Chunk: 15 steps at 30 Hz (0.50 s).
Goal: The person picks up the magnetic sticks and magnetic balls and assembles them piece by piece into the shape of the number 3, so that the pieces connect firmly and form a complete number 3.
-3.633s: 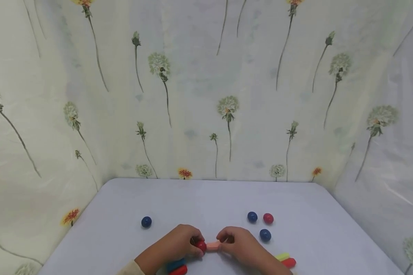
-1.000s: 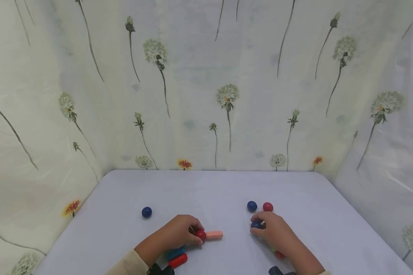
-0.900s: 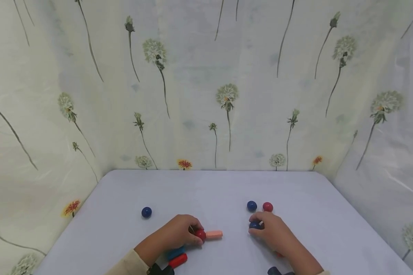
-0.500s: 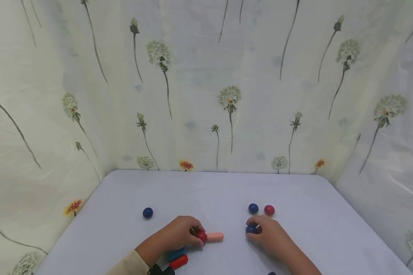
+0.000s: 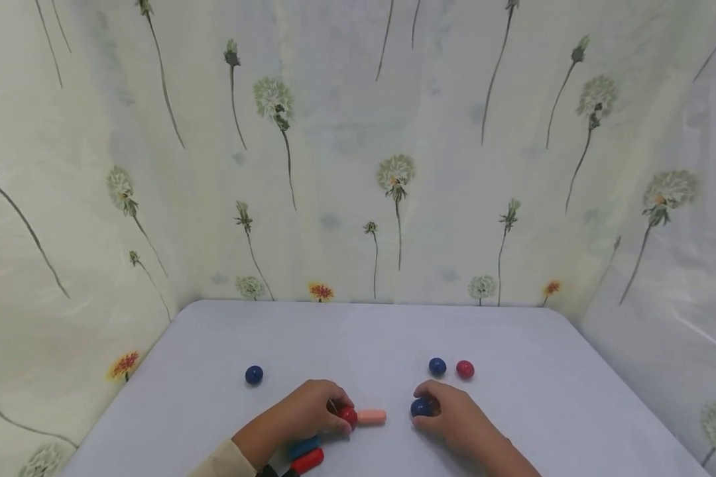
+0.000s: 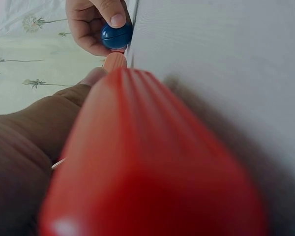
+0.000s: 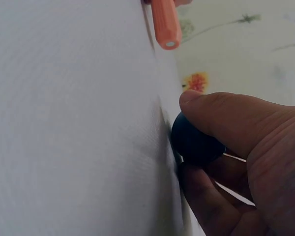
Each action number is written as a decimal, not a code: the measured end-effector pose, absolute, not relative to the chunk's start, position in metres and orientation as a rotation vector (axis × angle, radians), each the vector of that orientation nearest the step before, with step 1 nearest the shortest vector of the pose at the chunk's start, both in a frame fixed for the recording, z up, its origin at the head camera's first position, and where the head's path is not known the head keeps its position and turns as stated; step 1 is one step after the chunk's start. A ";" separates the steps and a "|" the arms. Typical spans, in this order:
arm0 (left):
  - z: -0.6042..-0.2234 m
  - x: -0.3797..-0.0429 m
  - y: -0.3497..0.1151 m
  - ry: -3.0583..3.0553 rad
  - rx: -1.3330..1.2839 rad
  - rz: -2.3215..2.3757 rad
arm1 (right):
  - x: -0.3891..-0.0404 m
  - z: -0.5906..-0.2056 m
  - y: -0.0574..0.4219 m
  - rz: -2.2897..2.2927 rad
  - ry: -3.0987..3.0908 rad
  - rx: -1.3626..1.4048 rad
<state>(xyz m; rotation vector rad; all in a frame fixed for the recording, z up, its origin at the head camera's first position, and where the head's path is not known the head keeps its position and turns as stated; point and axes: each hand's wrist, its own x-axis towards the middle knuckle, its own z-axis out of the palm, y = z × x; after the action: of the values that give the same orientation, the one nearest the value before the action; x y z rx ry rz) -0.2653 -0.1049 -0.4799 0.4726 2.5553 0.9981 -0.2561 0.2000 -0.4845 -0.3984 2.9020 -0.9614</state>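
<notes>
My left hand [image 5: 316,409] grips a red ball [image 5: 348,417] between thumb and fingers, low over the white table. An orange ridged magnetic rod [image 5: 371,417] extends rightward from that ball and touches it; its free end shows a pale round spot in the right wrist view. My right hand [image 5: 447,414] pinches a dark blue ball [image 5: 420,407], a short gap to the right of the rod's free end. In the right wrist view, thumb and fingers curl round the blue ball [image 7: 194,140]. A red rod [image 6: 152,162] fills the front of the left wrist view.
Below my left wrist lie a blue rod [image 5: 304,447] and a red rod [image 5: 307,460]. Another blue ball [image 5: 254,375] sits at the left. Farther back on the right are a blue ball [image 5: 437,366] and a red ball [image 5: 465,369]. A flowered curtain [image 5: 334,165] encloses the table.
My right hand has let go of the orange rod, taken a blue ball from the right and carried it left, near the rod's free end. My left hand keeps its hold on the red ball.
</notes>
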 end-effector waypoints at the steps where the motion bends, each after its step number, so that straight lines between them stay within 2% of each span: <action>1: -0.481 -0.265 -0.105 2.549 0.470 1.006 | -0.255 -0.485 0.200 -0.968 2.891 -0.420; 15: -0.481 -0.267 -0.105 2.567 0.476 0.995 | -0.255 -0.481 0.179 -0.968 2.736 -0.501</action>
<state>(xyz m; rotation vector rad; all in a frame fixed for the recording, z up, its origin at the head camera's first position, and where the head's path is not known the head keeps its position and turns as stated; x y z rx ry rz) -0.2668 -0.1054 -0.4810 0.4756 2.5665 0.9951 -0.2548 0.1793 -0.4809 -0.5006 2.7358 -0.9677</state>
